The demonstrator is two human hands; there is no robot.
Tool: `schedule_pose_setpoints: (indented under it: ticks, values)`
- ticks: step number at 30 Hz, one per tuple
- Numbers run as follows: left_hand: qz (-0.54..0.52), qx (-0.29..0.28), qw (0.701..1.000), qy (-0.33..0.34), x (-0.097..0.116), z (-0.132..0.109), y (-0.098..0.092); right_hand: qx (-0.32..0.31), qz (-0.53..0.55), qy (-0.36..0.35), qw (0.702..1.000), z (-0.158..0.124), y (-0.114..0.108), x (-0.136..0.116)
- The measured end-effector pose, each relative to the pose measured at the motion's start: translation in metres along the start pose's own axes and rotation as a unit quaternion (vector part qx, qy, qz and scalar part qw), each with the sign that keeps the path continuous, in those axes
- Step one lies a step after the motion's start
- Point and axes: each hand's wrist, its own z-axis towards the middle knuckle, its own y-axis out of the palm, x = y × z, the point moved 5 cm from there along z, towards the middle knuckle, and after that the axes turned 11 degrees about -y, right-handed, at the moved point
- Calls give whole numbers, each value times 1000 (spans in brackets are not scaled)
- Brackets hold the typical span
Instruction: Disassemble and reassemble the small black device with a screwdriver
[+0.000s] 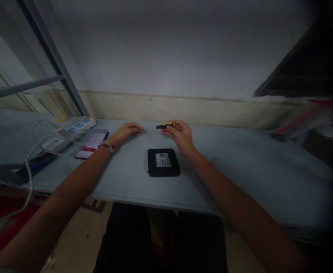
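My right hand (pixel 180 135) is closed on a small screwdriver (pixel 165 125) with a yellow and black handle, held just above the grey table (pixel 240 178) near its far edge. My left hand (pixel 128 130) rests on the table a little to the left of the screwdriver, fingers curled with their tips pressed to the surface; whether anything lies under them I cannot make out. A woven bracelet (pixel 107 145) is on that wrist. A small black rectangular device (pixel 163 162) with a white label lies flat on the table, just in front of my right hand.
A phone (pixel 90 143) with a lit screen lies left of my left arm. Beyond it are a white power strip (pixel 81 125), white cables (pixel 38 144) and a metal frame post (pixel 55 57). A wall runs behind the table. Red and white clutter sits at the far right.
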Motion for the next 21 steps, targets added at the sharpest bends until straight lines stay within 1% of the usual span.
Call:
schedule_pose_setpoints:
  ticks: [11,15,21]
  values:
    - [8,0,1000,2,-2,1,-1,-2,-18,-1,1000,-1,1,-3]
    - [13,6,1000,5,-4,4,-2,-17,-42,-5,999,-1,3,-6]
    - [-8,-5,1000,-4,-5,6,0,-24,-44,-18,999,1,7,-18]
